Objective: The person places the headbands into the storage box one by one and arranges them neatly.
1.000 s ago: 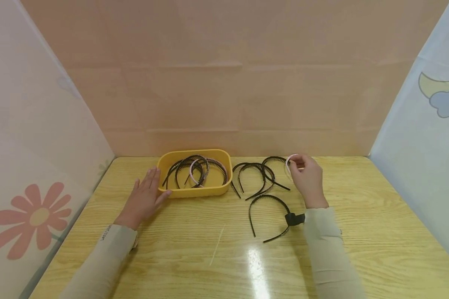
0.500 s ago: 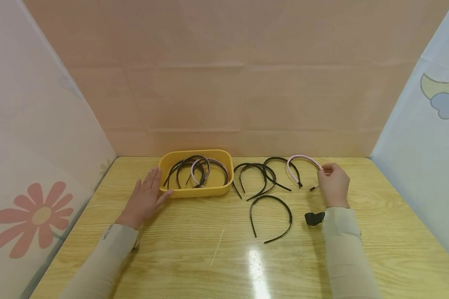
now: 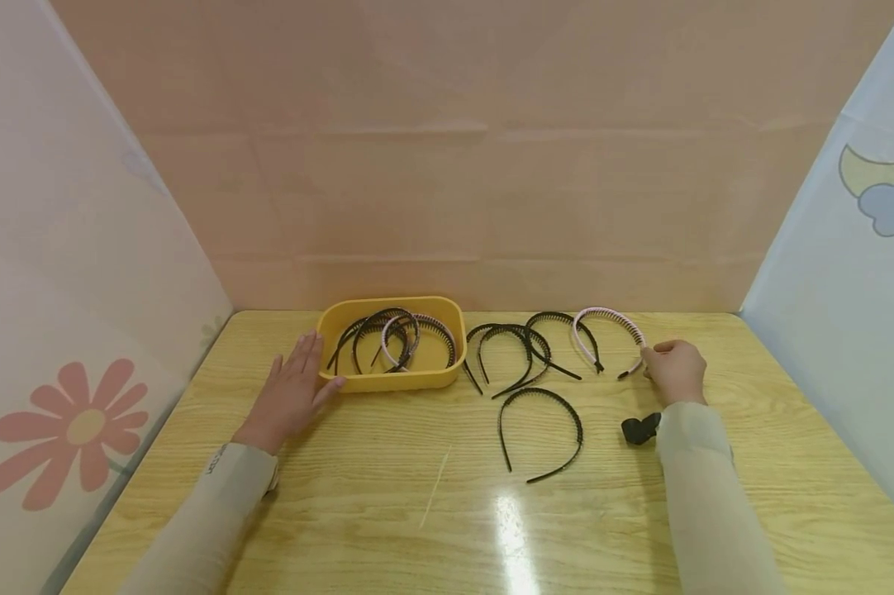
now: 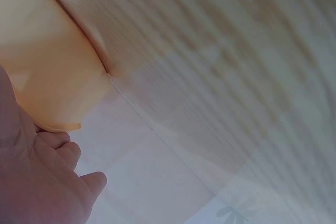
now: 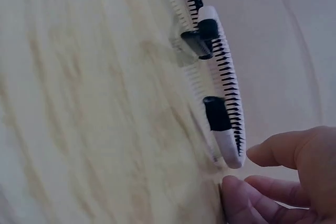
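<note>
My left hand rests against the left end of a yellow basket, its fingers along the wall and its thumb at the front corner. Inside lie several headbands, black ones and a pink one. On the table, at the right end of a row, lies a pink toothed headband with black tips. Beside its right arm is my right hand. In the right wrist view, thumb and fingers stand apart, with the fingertips right at the headband's curve and nothing between them.
Between the basket and the pink headband lie several black headbands, some overlapping. Another black headband lies nearer the front. A peach backdrop rises behind the wooden table, with pale printed walls on both sides.
My right hand has moved right with the pink headband, laid it at the row's right end and let it go. My left hand has stayed at the basket.
</note>
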The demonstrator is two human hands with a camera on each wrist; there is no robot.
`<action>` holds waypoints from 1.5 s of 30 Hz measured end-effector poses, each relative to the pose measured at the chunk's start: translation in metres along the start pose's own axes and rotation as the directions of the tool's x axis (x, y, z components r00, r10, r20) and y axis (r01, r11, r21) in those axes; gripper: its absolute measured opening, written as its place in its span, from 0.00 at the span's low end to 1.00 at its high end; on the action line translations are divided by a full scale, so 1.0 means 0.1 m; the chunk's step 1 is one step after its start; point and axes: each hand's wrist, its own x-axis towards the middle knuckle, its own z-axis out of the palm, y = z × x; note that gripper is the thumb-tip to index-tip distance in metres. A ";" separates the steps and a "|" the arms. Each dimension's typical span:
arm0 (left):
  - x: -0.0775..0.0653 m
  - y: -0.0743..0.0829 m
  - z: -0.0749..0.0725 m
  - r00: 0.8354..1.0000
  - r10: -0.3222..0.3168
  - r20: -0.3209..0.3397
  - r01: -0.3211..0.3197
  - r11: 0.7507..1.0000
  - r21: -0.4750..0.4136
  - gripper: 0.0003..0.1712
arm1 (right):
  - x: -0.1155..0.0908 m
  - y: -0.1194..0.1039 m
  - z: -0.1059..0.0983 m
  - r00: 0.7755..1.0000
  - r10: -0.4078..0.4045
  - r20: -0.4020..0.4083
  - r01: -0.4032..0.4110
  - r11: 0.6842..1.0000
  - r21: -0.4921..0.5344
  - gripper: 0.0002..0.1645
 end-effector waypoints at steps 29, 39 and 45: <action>-0.02 0.03 0.04 1.000 -0.010 -0.018 0.010 1.000 0.011 0.50 | 0.23 0.07 -0.10 0.988 0.103 0.118 -0.120 0.982 0.147 0.14; -0.02 0.03 0.05 1.000 -0.014 -0.023 0.014 1.000 0.015 0.50 | 0.11 0.08 -0.12 0.952 0.131 0.278 -0.284 0.717 0.636 0.08; -0.02 0.02 0.06 1.000 -0.011 -0.024 0.011 1.000 0.014 0.50 | 0.03 0.03 -0.12 0.954 0.089 0.287 -0.272 0.666 0.695 0.14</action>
